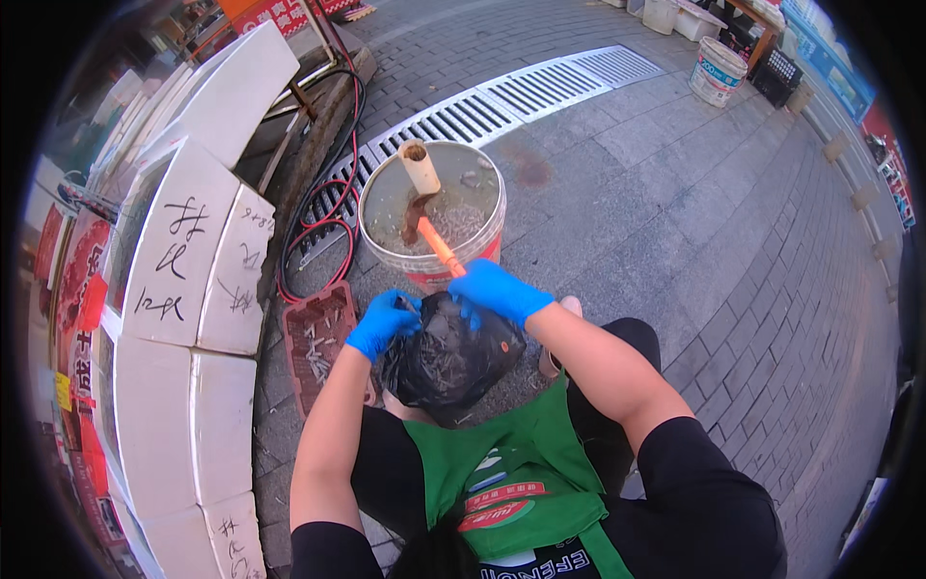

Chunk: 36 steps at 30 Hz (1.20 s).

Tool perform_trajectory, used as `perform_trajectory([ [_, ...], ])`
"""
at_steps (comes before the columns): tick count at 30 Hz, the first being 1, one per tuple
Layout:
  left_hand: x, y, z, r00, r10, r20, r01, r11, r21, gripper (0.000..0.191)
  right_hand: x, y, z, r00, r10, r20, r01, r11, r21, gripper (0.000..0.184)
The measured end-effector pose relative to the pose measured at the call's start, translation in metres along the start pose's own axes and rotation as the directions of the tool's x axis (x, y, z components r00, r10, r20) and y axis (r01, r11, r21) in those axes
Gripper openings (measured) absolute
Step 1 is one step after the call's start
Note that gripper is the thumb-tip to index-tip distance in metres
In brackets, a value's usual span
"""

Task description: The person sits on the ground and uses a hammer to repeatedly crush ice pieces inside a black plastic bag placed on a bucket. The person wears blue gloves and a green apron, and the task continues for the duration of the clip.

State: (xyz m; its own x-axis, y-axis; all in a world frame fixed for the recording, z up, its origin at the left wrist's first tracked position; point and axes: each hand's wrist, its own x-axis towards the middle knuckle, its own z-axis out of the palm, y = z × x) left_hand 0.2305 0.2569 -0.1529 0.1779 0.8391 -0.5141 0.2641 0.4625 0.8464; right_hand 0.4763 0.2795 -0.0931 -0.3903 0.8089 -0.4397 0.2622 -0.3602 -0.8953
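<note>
In a blue glove, my right hand [498, 289] is closed around the orange handle [441, 246] of a tool whose rusty curved head lies over a bucket [499, 217] of murky water. A pale tube [419, 168] stands in that bucket, by the tool's head. My left hand [387, 322], also gloved in blue, pinches a small dark item [406, 304], too small to identify. Below both hands is a black plastic bag [448, 362] holding greyish pieces. A reddish-brown plastic basket [293, 340] with small pale pieces lies left of the bag.
White foam boxes [173, 246] with handwriting are stacked at the left. Black and red hoses [356, 145] coil beside the bucket, near a metal drain grate [470, 116]. Another white bucket [718, 71] stands on the paving at the upper right, near a black crate [776, 78].
</note>
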Motion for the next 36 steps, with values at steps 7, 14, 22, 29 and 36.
perform_trajectory([
  [7, 0.032, 0.054, -0.007, 0.928, 0.123, -0.353, -0.217, 0.946, -0.243, 0.039, -0.014, -0.02, -0.007, 0.998, 0.006, 0.057, -0.01, 0.998, 0.066, 0.026],
  [14, 0.093, 0.036, -0.003, 0.651, 0.485, -0.584, -0.402, 0.873, 0.277, 0.021, -0.017, -0.026, 0.0, 0.987, -0.108, -0.121, 0.099, 0.992, -0.084, 0.024],
  [22, 0.091, 0.029, -0.001, 0.669, 0.527, -0.525, -0.21, 0.811, 0.546, 0.021, -0.015, -0.006, 0.008, 0.983, -0.123, -0.137, 0.087, 0.966, -0.242, 0.021],
  [29, 0.097, 0.021, -0.007, 0.633, 0.594, -0.496, -0.27, 0.77, 0.578, 0.018, -0.009, 0.007, 0.009, 0.975, -0.159, -0.152, 0.12, 0.963, -0.242, 0.021],
  [36, 0.096, 0.02, -0.007, 0.661, 0.552, -0.508, -0.253, 0.802, 0.541, 0.018, -0.008, 0.003, 0.009, 0.907, -0.35, -0.234, 0.256, 0.9, -0.354, 0.022],
])
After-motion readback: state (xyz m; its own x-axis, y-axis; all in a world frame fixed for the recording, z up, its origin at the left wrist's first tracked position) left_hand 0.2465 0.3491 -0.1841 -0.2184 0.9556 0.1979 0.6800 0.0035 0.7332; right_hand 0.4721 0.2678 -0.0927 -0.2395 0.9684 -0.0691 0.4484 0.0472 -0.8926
